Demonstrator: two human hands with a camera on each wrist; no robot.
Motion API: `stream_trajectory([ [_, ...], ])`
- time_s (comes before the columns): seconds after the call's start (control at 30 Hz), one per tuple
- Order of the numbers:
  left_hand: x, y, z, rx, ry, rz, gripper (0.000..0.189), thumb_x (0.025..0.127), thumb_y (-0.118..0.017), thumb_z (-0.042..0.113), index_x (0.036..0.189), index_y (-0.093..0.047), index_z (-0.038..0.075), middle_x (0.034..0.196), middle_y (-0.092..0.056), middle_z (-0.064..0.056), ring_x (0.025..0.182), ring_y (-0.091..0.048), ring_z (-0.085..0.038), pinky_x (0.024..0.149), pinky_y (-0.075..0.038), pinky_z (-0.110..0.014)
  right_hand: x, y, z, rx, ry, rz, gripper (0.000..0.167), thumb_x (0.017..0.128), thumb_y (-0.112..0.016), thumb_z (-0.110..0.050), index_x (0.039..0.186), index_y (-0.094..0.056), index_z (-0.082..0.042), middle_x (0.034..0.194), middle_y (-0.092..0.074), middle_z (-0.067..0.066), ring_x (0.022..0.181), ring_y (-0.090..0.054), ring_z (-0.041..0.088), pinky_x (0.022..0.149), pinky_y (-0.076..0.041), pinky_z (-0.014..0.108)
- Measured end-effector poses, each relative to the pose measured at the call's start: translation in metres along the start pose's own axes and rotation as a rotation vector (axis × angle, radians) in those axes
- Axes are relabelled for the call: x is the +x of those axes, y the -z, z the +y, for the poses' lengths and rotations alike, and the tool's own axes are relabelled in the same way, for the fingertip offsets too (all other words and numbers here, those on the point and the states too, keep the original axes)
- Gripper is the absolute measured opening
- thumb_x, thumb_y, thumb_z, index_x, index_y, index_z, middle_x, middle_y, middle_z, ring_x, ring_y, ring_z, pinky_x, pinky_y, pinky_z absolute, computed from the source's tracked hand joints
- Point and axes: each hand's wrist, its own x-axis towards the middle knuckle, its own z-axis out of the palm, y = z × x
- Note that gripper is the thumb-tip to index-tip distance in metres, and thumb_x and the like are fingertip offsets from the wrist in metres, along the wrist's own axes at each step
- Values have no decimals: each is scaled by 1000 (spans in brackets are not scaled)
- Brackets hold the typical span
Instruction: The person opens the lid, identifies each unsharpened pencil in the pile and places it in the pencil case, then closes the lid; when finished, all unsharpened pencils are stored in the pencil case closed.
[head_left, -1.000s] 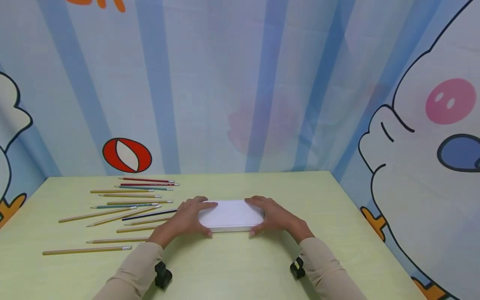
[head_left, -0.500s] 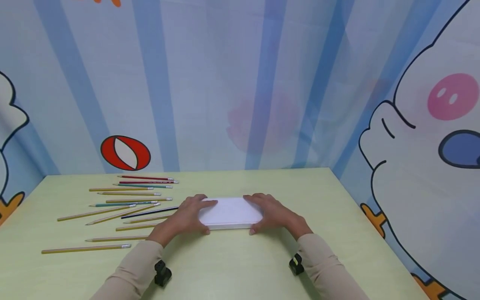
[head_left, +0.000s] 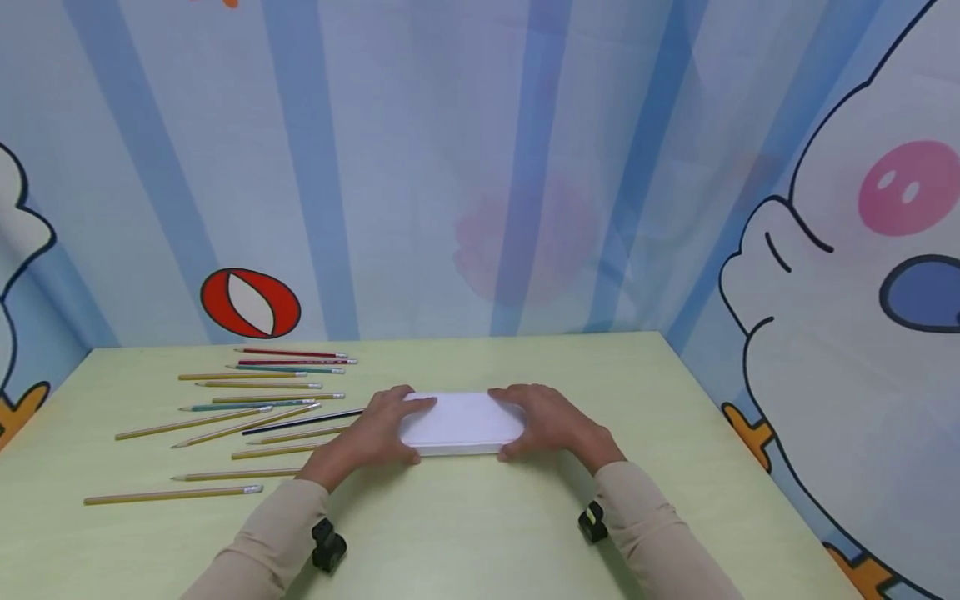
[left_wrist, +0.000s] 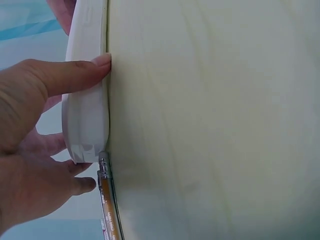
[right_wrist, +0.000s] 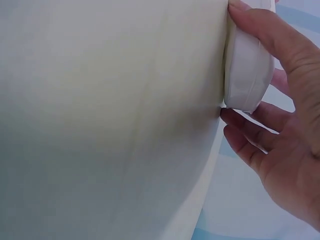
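Both hands hold a flat white box (head_left: 461, 423) with rounded corners, which lies on the table. My left hand (head_left: 381, 429) grips its left end, the thumb on the near side and the other fingers at the far side and end. My right hand (head_left: 553, 423) grips the right end in much the same way. In the left wrist view, pencils (left_wrist: 109, 205) lie close against the end of the white box (left_wrist: 85, 117), below the fingers. The right wrist view has the other end of the box (right_wrist: 248, 72) between thumb and fingers. What the box contains cannot be seen.
Several pencils, mostly yellow with some red, teal and one dark blue pencil (head_left: 300, 422), are spread over the left of the pale yellow table (head_left: 637, 400). Some ends are hidden behind the left hand and forearm. A printed blue curtain (head_left: 420, 167) hangs behind the table.
The head view has tilted slightly, so the scene sits a little higher in the frame. Both hands keep their hold, and the box has not visibly moved on the table.
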Motion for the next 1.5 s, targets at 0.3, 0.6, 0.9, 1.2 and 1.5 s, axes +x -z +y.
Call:
stream_trajectory([
  [0.3,0,-1,3,50,-36,4,80,75,-87,14,146,-52,15,153,-38,-24,140,-34,-47,111,-35,-61,0,4,-1,-35,-4,-17,88,70,-89,-42,146,-53,-16,144,-58,8,133,-54,32,111,-41,50],
  [0.6,4,2,6,72,-50,10,80,75,-87,14,147,-52,15,152,-39,-25,140,-34,-48,111,-35,-61,1,7,-1,-17,-39,-27,89,69,-90,-40,146,-53,-17,144,-58,9,132,-53,33,110,-42,49],
  [0.9,3,5,5,94,-99,32,81,74,-87,13,146,-51,13,150,-41,-26,136,-38,-48,109,-37,-61,1,16,-6,14,-40,-53,90,67,-92,-37,145,-53,-13,142,-60,10,127,-58,29,104,-47,44],
  [1.2,1,7,5,90,-88,9,82,74,-88,17,147,-51,15,148,-43,-23,133,-41,-45,107,-38,-61,-4,14,3,84,-19,-105,94,73,-89,-36,152,-43,-12,155,-45,12,144,-40,34,116,-35,49],
  [1.5,0,6,-3,66,-58,8,85,74,-89,23,148,-49,14,153,-39,-25,137,-40,-47,110,-34,-62,-12,12,12,166,52,-92,84,82,-82,-31,152,-42,-7,158,-39,18,148,-33,39,117,-30,55],
])
